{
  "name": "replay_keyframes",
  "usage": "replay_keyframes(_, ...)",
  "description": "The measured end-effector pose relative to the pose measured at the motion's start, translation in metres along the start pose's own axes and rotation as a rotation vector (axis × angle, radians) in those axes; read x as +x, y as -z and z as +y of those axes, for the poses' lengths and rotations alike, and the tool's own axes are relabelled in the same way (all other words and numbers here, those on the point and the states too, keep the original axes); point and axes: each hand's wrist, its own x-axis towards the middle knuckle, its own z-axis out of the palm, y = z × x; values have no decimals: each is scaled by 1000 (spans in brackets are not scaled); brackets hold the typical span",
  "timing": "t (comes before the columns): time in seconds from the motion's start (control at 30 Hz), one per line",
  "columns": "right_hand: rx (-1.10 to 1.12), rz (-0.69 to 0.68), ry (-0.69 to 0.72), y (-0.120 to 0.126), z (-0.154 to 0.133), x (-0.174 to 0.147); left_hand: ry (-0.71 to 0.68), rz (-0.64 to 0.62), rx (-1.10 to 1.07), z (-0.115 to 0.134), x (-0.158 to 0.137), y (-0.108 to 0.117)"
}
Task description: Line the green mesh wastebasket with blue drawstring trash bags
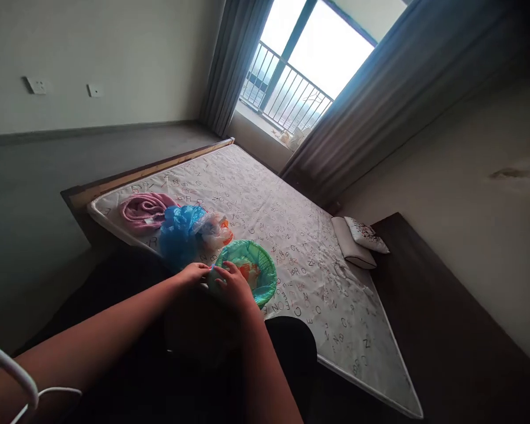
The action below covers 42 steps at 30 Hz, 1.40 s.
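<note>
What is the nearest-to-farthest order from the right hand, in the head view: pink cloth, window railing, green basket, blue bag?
1. Green basket, at the right hand.
2. Blue bag, left of the basket.
3. Pink cloth, farther left, beside the bag.
4. Window railing, outside, beyond the mattress.

Left fingers (200, 267) and right fingers (225, 272) nearly meet beside a basket (271, 275) (green).

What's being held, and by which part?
The left hand seems to pinch a small blue bit by the green basket; the right hand meets it too. Which part it is can't be told.
</note>
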Motion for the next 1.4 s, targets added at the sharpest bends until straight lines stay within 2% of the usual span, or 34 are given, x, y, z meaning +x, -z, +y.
replay_keyframes(0.1, -49, 2, -11, -1, 1, 2, 32, 50, -12, 15, -15, 8)
replay_keyframes(0.27, -27, 95, -23, -1, 4, 0, 169, 84, 20, 37, -38, 26)
replay_keyframes(0.37, -1, 98, -22, 2, -2, 0, 211, 105, 58, 46, -44, 27)
replay_keyframes(0.43, -8, 90, -16, 5, -8, 0, 167, 140, 29, 51, -46, 21)
replay_keyframes(0.53, -20, 83, 19, 7, -15, 0, -13, 183, -101, 57, -50, 5)
replay_keyframes(0.63, 35, 48, 59, 6, -17, 1, -142, 146, -187, 64, -53, -11)
replay_keyframes(0.73, 74, 50, 76, 5, -16, 2, -193, 90, -177, 73, -53, -24)
replay_keyframes(0.83, 80, 119, 78, 7, -16, 4, -207, 67, -170, 83, -48, -38)
replay_keyframes(0.93, 123, 131, 54, 7, -17, 7, -209, 19, -165, 88, -44, -56)
replay_keyframes(1.07, 164, 31, 5, 4, -16, 16, -214, -50, -164, 88, -45, -79)
replay_keyframes(1.13, 149, -57, 13, 8, -12, 19, -141, -116, -157, 87, -44, -85)
replay_keyframes(1.2, 131, -90, 33, 20, -1, 16, -15, -172, -125, 87, -39, -86)
replay_keyframes(1.27, 152, 1, -19, 42, 20, 7, 70, -178, -93, 86, -33, -82)
replay_keyframes(1.33, 267, 244, -212, 69, 50, -7, 54, -154, -94, 85, -26, -76)
replay_keyframes(1.4, 421, 498, -432, 91, 85, -22, -19, -131, -113, 82, -21, -72)
